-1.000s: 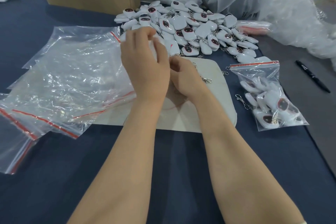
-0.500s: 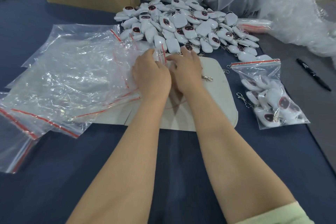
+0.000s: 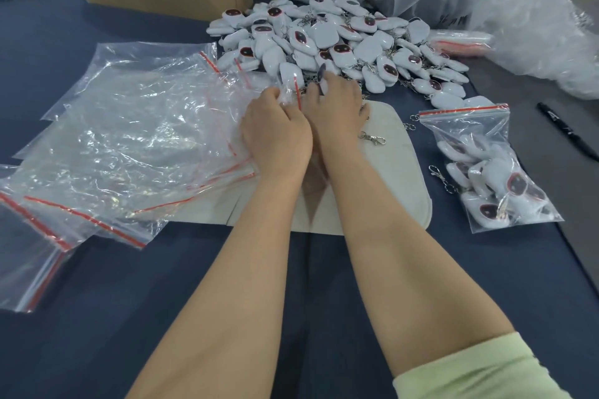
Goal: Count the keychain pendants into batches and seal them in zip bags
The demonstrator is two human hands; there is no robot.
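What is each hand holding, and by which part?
The left hand pinches a zip bag at its red-striped mouth; the right hand pinches a pendant by its lower end.

Left hand and right hand touching side by side, fingers curled, palms down

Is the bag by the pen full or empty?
Filled: white keychain pendants show through the clear zip bag beside the pen.
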